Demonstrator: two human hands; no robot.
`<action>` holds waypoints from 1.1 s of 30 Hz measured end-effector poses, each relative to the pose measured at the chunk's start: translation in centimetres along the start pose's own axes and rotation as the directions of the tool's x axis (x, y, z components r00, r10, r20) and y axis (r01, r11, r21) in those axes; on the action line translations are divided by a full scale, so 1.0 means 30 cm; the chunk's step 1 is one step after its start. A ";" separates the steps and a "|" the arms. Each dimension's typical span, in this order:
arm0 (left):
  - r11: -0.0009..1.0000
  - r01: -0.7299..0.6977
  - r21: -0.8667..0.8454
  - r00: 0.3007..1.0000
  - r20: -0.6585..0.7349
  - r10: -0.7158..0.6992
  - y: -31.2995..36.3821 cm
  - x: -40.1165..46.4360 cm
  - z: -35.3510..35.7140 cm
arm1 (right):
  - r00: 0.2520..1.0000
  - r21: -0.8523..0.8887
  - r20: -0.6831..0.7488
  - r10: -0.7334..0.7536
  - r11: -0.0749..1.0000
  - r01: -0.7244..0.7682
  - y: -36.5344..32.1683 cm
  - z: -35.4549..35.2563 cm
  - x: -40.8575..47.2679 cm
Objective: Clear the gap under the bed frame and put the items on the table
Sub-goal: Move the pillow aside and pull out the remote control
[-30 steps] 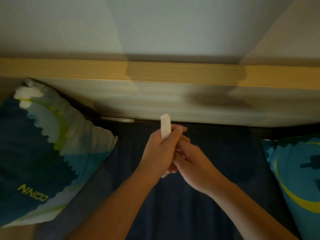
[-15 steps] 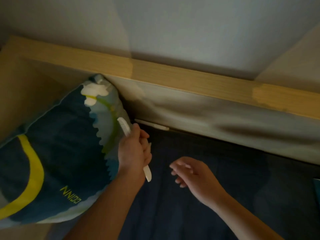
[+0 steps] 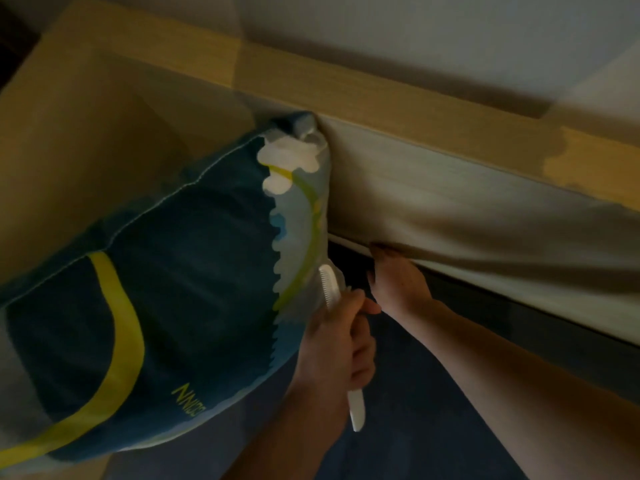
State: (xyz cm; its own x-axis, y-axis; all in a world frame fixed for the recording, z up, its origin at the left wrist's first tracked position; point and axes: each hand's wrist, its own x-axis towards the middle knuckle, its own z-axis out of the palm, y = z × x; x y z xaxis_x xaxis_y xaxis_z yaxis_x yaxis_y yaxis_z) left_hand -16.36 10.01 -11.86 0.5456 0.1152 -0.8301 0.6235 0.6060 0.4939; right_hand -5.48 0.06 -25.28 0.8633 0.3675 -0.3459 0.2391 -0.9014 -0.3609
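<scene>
My left hand (image 3: 341, 344) grips a white comb (image 3: 356, 407) by its middle, teeth end up beside the pillow and handle end pointing down. My right hand (image 3: 398, 282) reaches into the dark gap (image 3: 349, 261) between the navy mattress and the pale headboard panel (image 3: 467, 216). Its fingertips are at a thin white stick-like item (image 3: 349, 242) lying along that gap. Whether the fingers hold the item is hidden in shadow.
A large blue, white and yellow pillow (image 3: 166, 306) leans against the wooden bed frame (image 3: 381, 95) at the left. The navy mattress sheet (image 3: 433, 427) fills the bottom. A grey wall rises beyond the frame.
The view swung left and closer. My left hand kept the comb and lowered beside the pillow. My right hand left the comb and reached up into the gap at the headboard.
</scene>
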 end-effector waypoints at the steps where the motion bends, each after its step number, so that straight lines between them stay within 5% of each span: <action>1: 1.000 0.014 -0.008 1.000 0.015 -0.014 -0.003 0.013 -0.007 | 1.000 -0.024 0.005 0.008 1.000 -0.007 -0.008 0.019 0.011; 9: 0.996 0.092 0.021 0.996 -0.019 -0.092 -0.042 0.063 -0.032 | 0.994 -0.339 0.097 -0.058 0.937 0.088 -0.015 0.047 0.012; 12: 0.995 0.094 0.029 0.995 -0.038 -0.093 -0.049 0.072 -0.034 | 0.996 -0.256 0.093 0.011 0.967 0.014 -0.021 0.045 0.006; 15: 0.996 0.068 0.056 0.997 -0.038 -0.066 -0.050 0.072 -0.041 | 0.971 -0.007 -0.018 0.240 0.971 -0.240 -0.002 0.046 -0.014; 19: 0.995 0.054 0.080 0.998 -0.019 -0.053 -0.051 0.075 -0.038 | 0.835 0.304 0.012 0.550 0.794 -0.527 0.009 0.051 -0.011; 25: 0.991 0.095 0.093 0.995 0.000 -0.096 -0.058 0.090 -0.026 | 0.788 0.274 0.256 0.560 0.740 -0.615 0.066 0.023 0.062; 33: 0.984 0.103 0.148 0.993 0.046 -0.111 -0.096 0.104 -0.033 | 0.820 0.218 0.254 0.513 0.795 -0.565 0.095 0.028 0.068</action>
State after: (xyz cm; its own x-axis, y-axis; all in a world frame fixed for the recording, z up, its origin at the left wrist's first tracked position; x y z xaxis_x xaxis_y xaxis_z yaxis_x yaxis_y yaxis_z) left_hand -17.00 9.39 -16.14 0.4986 0.0112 -0.8668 0.7522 0.4915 0.4390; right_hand -3.41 -1.56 -27.74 0.7176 -0.1029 -0.6889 -0.3948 -0.8749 -0.2805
